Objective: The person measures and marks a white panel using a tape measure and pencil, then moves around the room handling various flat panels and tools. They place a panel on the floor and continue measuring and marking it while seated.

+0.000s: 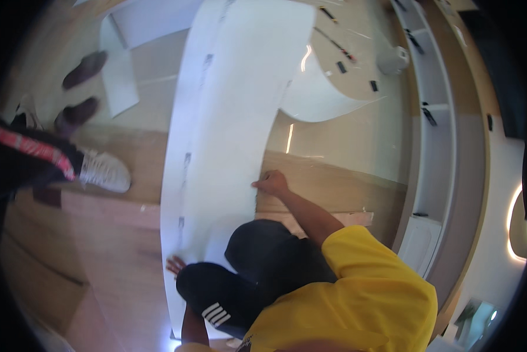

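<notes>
Left hand (pixel 174 265): fingers spread flat on the near left edge of a long white sheet (pixel 228 111) lying on the wooden floor (pixel 117 234). Right hand (pixel 272 183): fingers curled, pressing the sheet's right edge. Dark-trousered knees (pixel 257 258) kneel on the sheet. Beyond, left: another person's white shoe (pixel 104 171). Farther right: white shelf unit (pixel 436 117).

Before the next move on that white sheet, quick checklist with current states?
1. Right hand on the right edge of the white sheet: ok.
2. Left hand at the sheet's left edge: ok, partly hidden by the knee.
3. Sheet flat near the hands: ok.
4. Far end flat: not ok, it curls up.
5. Other people's shoes off the sheet: ok.
6. Firmness of grip: cannot tell.
</notes>
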`<control>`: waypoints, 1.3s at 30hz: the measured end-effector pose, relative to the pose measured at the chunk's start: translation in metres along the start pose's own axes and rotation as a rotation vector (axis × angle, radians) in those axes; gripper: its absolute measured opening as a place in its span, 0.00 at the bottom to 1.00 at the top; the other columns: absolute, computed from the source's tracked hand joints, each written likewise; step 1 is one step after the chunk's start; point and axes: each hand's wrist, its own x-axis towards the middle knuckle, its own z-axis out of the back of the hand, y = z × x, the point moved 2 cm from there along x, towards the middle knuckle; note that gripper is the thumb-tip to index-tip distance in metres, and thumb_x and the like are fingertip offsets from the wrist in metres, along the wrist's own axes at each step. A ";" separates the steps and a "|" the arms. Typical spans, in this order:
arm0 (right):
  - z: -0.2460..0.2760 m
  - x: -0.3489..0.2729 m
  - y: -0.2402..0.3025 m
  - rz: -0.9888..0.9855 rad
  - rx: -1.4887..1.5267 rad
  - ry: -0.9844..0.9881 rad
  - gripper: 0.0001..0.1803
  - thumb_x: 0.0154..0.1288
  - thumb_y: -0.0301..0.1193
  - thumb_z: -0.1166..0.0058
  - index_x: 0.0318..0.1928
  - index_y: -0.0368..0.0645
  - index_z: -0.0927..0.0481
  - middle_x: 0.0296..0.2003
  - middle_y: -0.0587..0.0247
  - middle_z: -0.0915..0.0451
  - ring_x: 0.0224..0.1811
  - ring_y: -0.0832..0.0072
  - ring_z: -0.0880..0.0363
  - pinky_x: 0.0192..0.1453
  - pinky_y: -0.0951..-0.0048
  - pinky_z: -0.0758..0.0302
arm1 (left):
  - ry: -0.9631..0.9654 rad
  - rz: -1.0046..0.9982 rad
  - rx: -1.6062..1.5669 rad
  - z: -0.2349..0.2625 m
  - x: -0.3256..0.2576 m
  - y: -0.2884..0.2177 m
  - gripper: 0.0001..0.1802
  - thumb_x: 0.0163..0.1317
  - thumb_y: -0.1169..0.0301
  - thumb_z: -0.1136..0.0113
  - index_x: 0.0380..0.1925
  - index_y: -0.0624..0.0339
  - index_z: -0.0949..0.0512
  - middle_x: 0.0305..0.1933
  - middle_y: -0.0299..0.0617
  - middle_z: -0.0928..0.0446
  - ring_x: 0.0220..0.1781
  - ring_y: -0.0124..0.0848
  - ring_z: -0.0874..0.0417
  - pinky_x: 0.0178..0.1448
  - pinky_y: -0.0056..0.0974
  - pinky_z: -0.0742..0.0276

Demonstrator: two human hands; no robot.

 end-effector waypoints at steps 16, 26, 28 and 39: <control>0.007 -0.009 0.019 -0.047 0.121 0.063 0.22 0.49 0.39 0.22 0.17 0.36 0.20 0.16 0.61 0.20 0.15 0.75 0.23 0.20 0.71 0.26 | 0.253 0.243 -0.202 0.040 -0.008 -0.028 0.48 0.67 0.45 0.47 0.79 0.47 0.56 0.84 0.51 0.69 0.82 0.64 0.70 0.65 0.85 0.50; 0.003 -0.009 0.017 -0.085 0.255 0.098 0.18 0.50 0.34 0.23 0.20 0.35 0.20 0.17 0.59 0.19 0.15 0.76 0.23 0.17 0.74 0.27 | 0.313 0.220 -0.184 0.058 -0.011 -0.037 0.48 0.68 0.42 0.50 0.78 0.54 0.56 0.83 0.56 0.70 0.81 0.68 0.67 0.61 0.86 0.44; 0.002 -0.011 0.019 -0.053 0.255 0.094 0.18 0.51 0.33 0.23 0.21 0.35 0.21 0.17 0.59 0.20 0.15 0.76 0.23 0.16 0.74 0.28 | 0.296 0.212 -0.177 0.066 -0.012 -0.038 0.48 0.68 0.41 0.51 0.78 0.54 0.55 0.83 0.55 0.69 0.81 0.68 0.66 0.61 0.86 0.44; 0.003 -0.011 0.016 -0.057 0.312 0.101 0.19 0.51 0.32 0.23 0.18 0.36 0.22 0.16 0.58 0.20 0.13 0.76 0.25 0.15 0.74 0.30 | 0.286 0.268 -0.294 0.064 -0.010 -0.037 0.49 0.65 0.37 0.49 0.78 0.49 0.52 0.83 0.51 0.65 0.82 0.65 0.67 0.61 0.88 0.50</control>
